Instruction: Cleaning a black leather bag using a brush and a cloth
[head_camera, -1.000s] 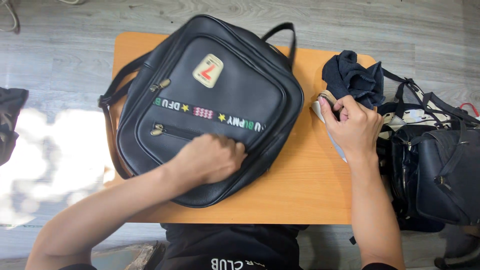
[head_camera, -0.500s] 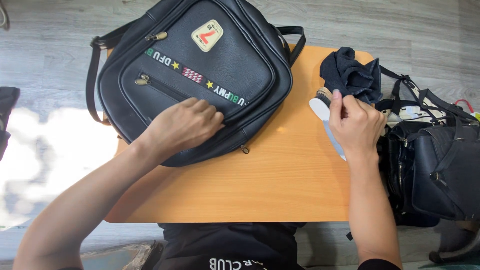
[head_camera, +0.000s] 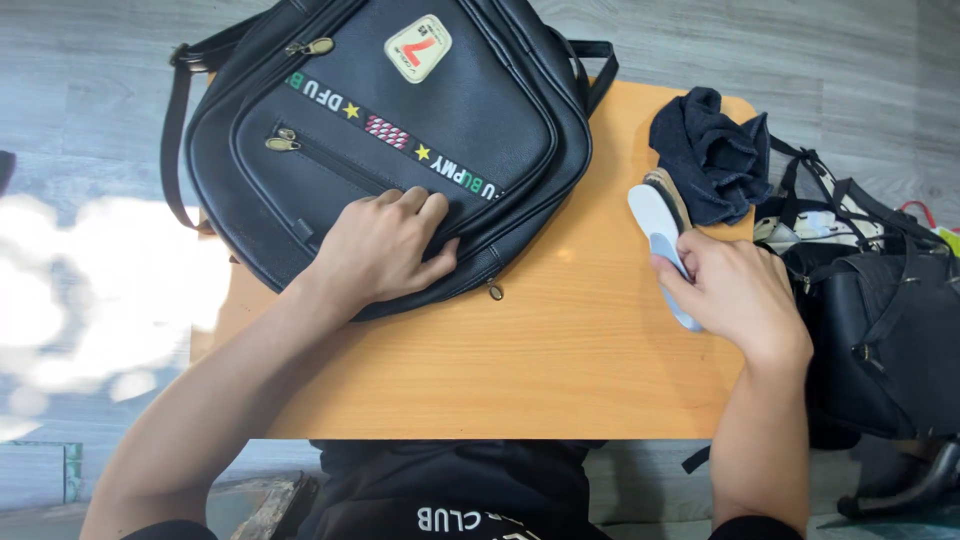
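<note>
Item 1. Black backpack (head_camera: 400, 130): soft leather-look bag lying flat, front face up, on the upper left part of the wooden table (head_camera: 560, 370). Its top end runs past the table's far edge. A cream patch, a striped ribbon with stars and two brass zip pulls show on the front. A strap loops off the left side, another shows at the upper right.

Item 2. Left hand (head_camera: 385, 250): palm down on the lower front panel of the backpack, fingers (head_camera: 420, 205) stretched forward and lying close together, thumb spread toward the right along the bag's lower seam. The hand presses flat and grasps nothing. The forearm runs back diagonally to the lower left, bare.

Item 3. Right hand (head_camera: 735, 290): knuckles up at the right edge of the table, fingers curled around the near end of a brush. The forearm comes almost straight up from the bottom of the view.

Item 4. Brush (head_camera: 660, 225): long, with a pale blue-white back and a strip of bristles showing along its far side. It lies tilted on the table top, its far end just beside the dark cloth, its near end hidden in the right hand's closed grip.

Item 5. Dark cloth (head_camera: 712, 150): navy, crumpled, at the table's upper right corner.

Item 6. Second black bag (head_camera: 880, 330): standing off the right edge of the table, straps loose, mouth partly open.

Item 7. Grey plank floor (head_camera: 850, 60): all round the table.
</note>
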